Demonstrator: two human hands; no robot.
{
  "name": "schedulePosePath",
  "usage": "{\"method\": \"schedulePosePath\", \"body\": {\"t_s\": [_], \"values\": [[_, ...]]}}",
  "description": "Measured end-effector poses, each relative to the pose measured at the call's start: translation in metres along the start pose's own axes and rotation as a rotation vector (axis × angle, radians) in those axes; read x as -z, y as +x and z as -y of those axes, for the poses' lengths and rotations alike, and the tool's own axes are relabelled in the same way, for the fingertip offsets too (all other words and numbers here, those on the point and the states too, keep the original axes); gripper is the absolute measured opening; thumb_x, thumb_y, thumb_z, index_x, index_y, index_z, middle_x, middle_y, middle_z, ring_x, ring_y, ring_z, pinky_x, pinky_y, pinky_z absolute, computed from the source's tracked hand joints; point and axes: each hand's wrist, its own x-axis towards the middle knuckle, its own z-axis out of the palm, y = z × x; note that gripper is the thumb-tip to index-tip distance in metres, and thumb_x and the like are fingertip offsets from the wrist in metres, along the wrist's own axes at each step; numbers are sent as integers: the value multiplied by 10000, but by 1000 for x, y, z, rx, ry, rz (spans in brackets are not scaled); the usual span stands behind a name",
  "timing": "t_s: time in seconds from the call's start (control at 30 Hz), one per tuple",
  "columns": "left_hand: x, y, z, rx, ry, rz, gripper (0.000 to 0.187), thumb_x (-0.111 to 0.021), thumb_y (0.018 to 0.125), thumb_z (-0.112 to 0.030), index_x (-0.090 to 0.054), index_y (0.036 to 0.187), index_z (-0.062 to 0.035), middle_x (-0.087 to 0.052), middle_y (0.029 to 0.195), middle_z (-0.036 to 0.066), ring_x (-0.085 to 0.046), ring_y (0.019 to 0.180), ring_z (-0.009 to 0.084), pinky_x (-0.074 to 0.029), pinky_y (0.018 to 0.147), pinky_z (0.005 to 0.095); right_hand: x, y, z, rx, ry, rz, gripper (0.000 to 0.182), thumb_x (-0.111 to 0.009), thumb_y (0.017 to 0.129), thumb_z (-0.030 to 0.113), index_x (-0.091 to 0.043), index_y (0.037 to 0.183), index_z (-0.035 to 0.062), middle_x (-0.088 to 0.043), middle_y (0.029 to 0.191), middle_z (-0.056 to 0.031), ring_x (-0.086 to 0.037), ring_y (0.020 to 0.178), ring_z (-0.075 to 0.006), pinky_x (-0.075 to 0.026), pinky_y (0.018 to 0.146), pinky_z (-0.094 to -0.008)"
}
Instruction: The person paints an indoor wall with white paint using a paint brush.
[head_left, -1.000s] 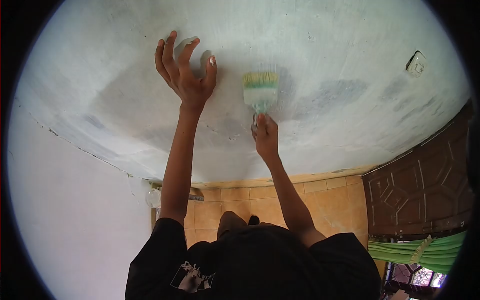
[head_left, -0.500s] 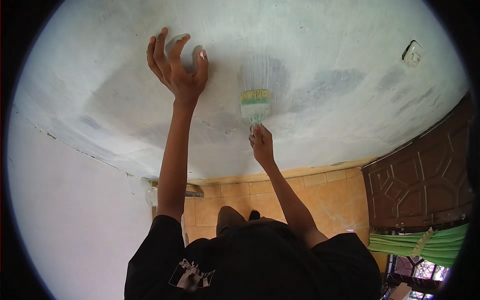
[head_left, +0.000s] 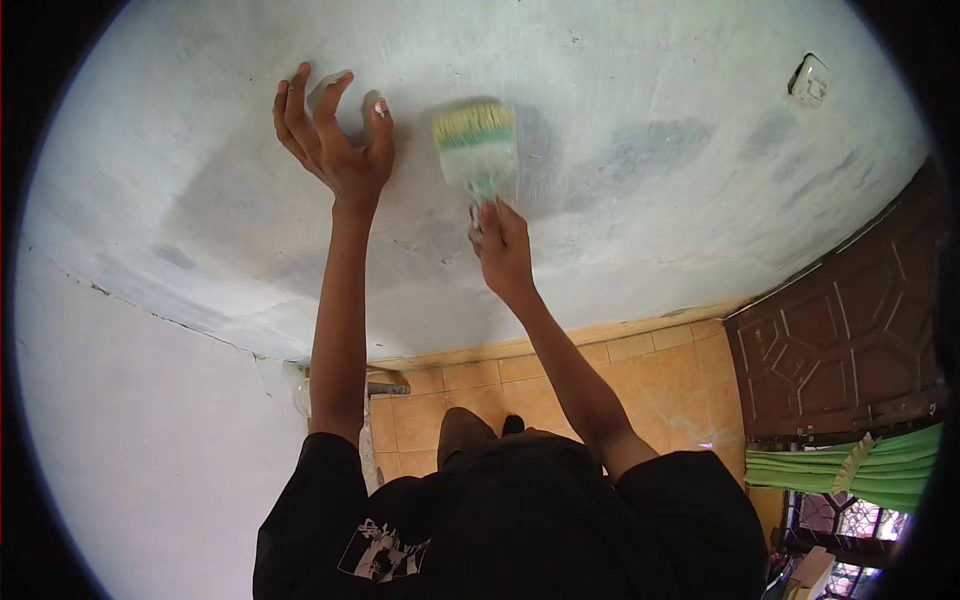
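Observation:
My right hand (head_left: 503,250) is closed round the handle of a wide paintbrush (head_left: 475,155). The brush points up the pale wall (head_left: 620,240), its yellowish bristles greenish near the ferrule. A darker patch shows on the wall just right of the bristles. To the left of the brush, my left hand (head_left: 345,150) is raised at the wall with its fingers spread and curved, holding nothing. A white spot marks the thumb tip.
A switch or socket (head_left: 810,82) sits at the wall's upper right. Brown panelled door (head_left: 840,340) and green curtain (head_left: 850,472) are at the right. Orange floor tiles (head_left: 650,395) lie below. A clear rounded object (head_left: 302,395) is beside my left forearm.
The brush in my right hand has moved up and left along the wall. My left hand has shifted slightly left in view, its fingers still spread.

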Motion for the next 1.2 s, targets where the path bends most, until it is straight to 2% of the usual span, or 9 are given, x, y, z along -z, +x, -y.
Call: {"method": "schedulePosePath", "body": {"t_s": [0.37,0.6,0.73,0.8,0.87,0.97,1.03,1.07,1.2], "values": [[-1,1,2,2,6,3,329,-655,805,-244,-612,1101,-108,-483,1349,169,-351,1315,392,-293,1066,498,49,-99,-113,-258,-114,-15,387,-412,1044,357,-412,752,103,-300,598,74,-293,492,-16,-248,429,-209],[2,2,-3,18,17,8,324,-656,801,-228,-611,1096,-101,-492,1340,172,-357,1314,385,-294,1071,492,8,6,-3,-4,-80,12,394,-417,1042,359,-411,744,101,-305,583,76,-294,481,-22,-241,425,-217],[1,2,-3,3,12,-7,326,-661,797,-223,-612,1094,-99,-494,1339,171,-359,1315,378,-287,1077,492,16,-5,-37,-31,-40,7,395,-412,1043,364,-413,744,105,-299,576,77,-294,476,-21,-240,425,-216],[1,3,-3,-4,-11,-1,332,-655,810,-197,-595,1122,-101,-486,1338,147,-348,1307,388,-303,1059,501,35,-43,-80,-246,-93,40,361,-436,1029,313,-495,797,44,-387,619,16,-374,571,-68,-353,524,-275],[4,2,-6,0,-13,7,339,-656,813,-175,-584,1135,-100,-483,1336,136,-344,1301,393,-312,1050,506,38,-81,-90,-299,-158,18,359,-433,1031,297,-490,783,43,-381,620,28,-365,566,-61,-343,513,-264],[1,5,-5,0,2,-5,333,-661,805,-183,-593,1119,-97,-490,1332,151,-358,1299,389,-304,1055,506,35,-84,-70,-154,-64,3,397,-414,1039,379,-436,747,110,-321,574,79,-307,470,-16,-239,426,-203],[1,2,-1,-9,-1,-16,320,-660,803,-232,-617,1089,-95,-497,1332,180,-378,1298,380,-289,1070,502,35,-52,-35,-114,-96,-5,422,-413,1035,400,-435,735,104,-330,570,76,-302,473,-18,-238,429,-203],[3,1,-3,-5,-6,-4,326,-659,804,-209,-604,1105,-96,-493,1332,171,-370,1297,386,-296,1062,505,34,-35,-5,-174,-84,-11,351,-424,1041,283,-454,758,77,-348,607,61,-320,531,-32,-282,469,-232],[2,3,-3,10,-21,-11,325,-657,804,-209,-605,1105,-97,-492,1335,169,-370,1296,390,-298,1059,511,45,2,14,-61,-62,-18,407,-423,1038,374,-444,755,82,-342,606,62,-316,523,-32,-270,462,-235]]}}
